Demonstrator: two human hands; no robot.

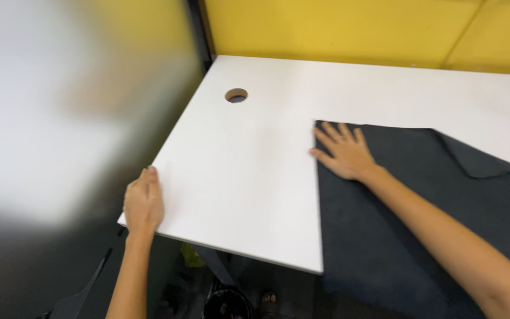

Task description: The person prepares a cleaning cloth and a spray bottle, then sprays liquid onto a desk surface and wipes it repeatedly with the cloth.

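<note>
While the white desk (pixel 255 177) fills most of the view, everything else sits on it or beside it. Behind the desk stands a yellow wall (pixel 337 29). To the left of the desk all is a blur, so I cannot tell what is there.

Next in size is the dark grey cloth (pixel 420 201). It lies flat on the right part of the desk and hangs down over the desk's front edge. Its far right corner is folded over on itself.

The right hand (pixel 345 152) rests on the cloth's far left corner, flat, palm down, with the fingers spread wide. It is pressing, not pinching.

The left hand (pixel 143 202) is at the front left corner of the desk, well apart from the cloth. Its fingers are pressed together and curl over the desk's edge. It holds nothing else.

Smallest is the round hole (pixel 236 95) in the desk, near its far left side.

To smooth the cloth well, I think the flat hand should push gently and slowly, so the cloth does not bunch up or slide off the front edge.
</note>
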